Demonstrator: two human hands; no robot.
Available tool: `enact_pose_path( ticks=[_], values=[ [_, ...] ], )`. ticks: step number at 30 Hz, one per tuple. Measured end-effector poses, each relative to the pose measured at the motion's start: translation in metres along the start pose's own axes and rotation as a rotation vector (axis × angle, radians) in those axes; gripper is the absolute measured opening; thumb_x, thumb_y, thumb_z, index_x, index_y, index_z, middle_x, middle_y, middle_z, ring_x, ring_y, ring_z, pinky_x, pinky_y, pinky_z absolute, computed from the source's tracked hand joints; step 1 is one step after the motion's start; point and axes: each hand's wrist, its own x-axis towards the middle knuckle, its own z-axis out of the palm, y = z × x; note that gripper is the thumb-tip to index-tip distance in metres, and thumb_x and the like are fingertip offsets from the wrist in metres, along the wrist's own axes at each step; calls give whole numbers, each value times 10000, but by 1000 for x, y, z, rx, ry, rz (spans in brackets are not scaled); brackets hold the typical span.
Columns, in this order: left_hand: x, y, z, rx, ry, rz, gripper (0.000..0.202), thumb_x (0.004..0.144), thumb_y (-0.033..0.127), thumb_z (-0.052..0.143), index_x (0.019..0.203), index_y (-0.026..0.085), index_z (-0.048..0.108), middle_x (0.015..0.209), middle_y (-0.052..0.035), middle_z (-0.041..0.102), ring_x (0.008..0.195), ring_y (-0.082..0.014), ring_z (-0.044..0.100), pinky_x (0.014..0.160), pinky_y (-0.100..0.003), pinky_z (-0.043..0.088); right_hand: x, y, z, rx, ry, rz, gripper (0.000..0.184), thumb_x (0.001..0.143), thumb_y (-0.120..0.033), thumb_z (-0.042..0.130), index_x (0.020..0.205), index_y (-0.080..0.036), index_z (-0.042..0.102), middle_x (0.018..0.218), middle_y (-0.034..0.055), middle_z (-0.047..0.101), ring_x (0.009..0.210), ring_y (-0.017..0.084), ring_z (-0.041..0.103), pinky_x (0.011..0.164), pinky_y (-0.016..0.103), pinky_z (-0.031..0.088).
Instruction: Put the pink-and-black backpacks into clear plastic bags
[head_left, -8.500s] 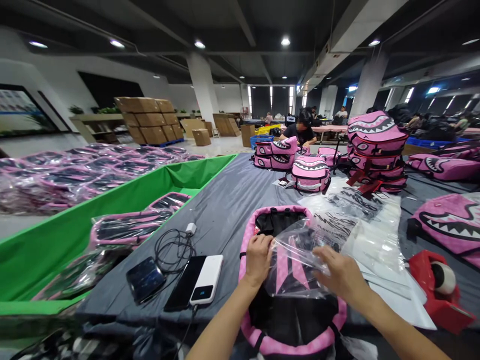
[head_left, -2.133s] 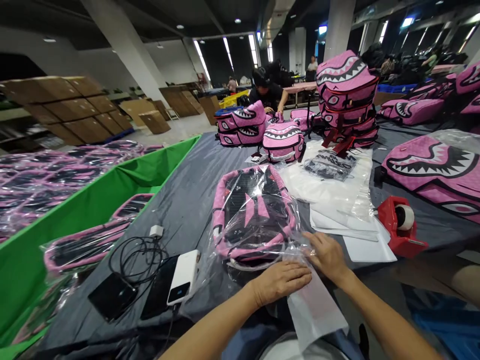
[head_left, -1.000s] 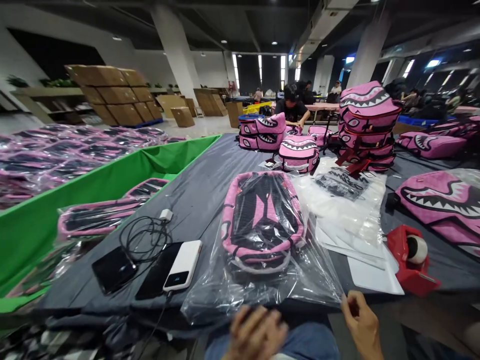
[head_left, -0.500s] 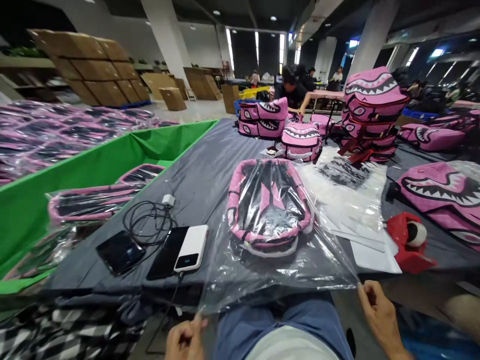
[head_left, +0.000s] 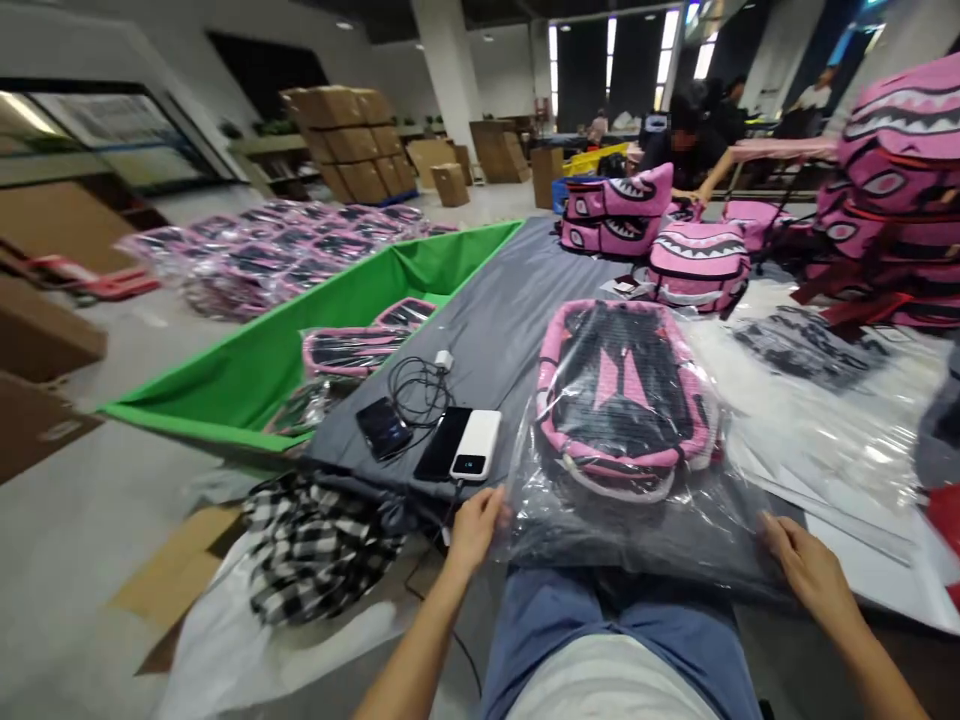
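Pink-and-black backpack (head_left: pixel 622 385), one, lying on the grey-covered table (head_left: pixel 487 300) inside a clear plastic bag (head_left: pixel 544 525); left hand (head_left: pixel 476 528), fingers pinching the bag's edge, near left of the backpack; right hand (head_left: pixel 814 572), fingers pinching the opposite edge, near right of the backpack; white power bank (head_left: pixel 481 440), left of the backpack; white sheets (head_left: pixel 885 570), right of it; toothed pink case (head_left: pixel 697 262), just beyond it.

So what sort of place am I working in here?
Likely a bag factory's packing area or a warehouse: a backpack inside a clear plastic bag on the table, a heap of wrapped pink-and-black bags and stacked cardboard boxes beyond.
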Motion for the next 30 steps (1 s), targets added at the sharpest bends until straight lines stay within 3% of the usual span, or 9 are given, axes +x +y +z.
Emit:
enact_pose_path(
  ticks=[3,6,11,15,18,21,25,28,30],
  values=[
    [-2,2,5,-43,11,-4,647,791,807,362,642,219,587,620,-42,672,598,-210,630,624,-315,490,7,1,13,-111,93,-57,578,755,-813,381,617,-269,521,560,51,634,522,235,596,538,342,417],
    [-12,1,11,-21,16,10,612,852,747,315,706,225,597,642,-23,656,614,-196,603,639,-298,454,0,2,15,-24,115,24,593,800,-813,357,642,-261,503,563,46,642,488,225,598,520,340,441],
    [-18,-6,21,38,8,108,475,849,638,441,687,219,596,594,3,595,577,-169,543,604,-277,375,-14,-6,12,147,72,95,623,757,-870,444,678,-252,484,487,13,567,426,192,535,456,322,430],
    [-5,-19,10,-183,12,72,469,847,631,520,772,191,663,585,2,624,519,-149,549,580,-267,407,-15,-10,11,389,94,193,665,601,-859,680,768,-237,514,441,-43,494,361,145,446,352,258,316],
    [9,-28,-4,-545,-58,-40,570,691,590,768,1080,188,660,596,36,648,443,-105,496,498,-219,385,-9,-8,9,610,50,225,650,529,-695,869,865,-232,560,433,-95,437,338,93,367,321,197,244],
    [16,-33,-11,-850,-152,-178,705,631,425,879,1249,225,605,650,46,678,466,-83,520,500,-183,416,-3,-1,6,853,-76,215,643,520,-530,940,1002,-241,628,524,-80,532,385,96,443,329,183,333],
    [13,-38,-11,-983,-142,-261,464,533,277,892,951,157,732,835,-47,751,747,-154,690,690,-220,548,-7,11,5,1067,-74,223,522,476,-339,956,912,-238,688,736,-1,691,581,147,628,475,218,543],
    [8,-41,-10,-937,-188,-173,563,517,284,897,1046,177,736,1070,-94,759,982,-234,701,852,-294,560,-13,13,2,1033,-16,189,563,432,-319,956,940,-229,732,854,34,732,711,191,677,587,252,595],
    [8,-42,-9,-749,-180,-68,539,562,351,905,1044,198,720,1017,-68,751,924,-221,691,818,-297,546,-14,10,-2,861,17,108,498,447,-383,951,865,-210,743,783,30,704,678,191,651,578,264,568]
  ],
)
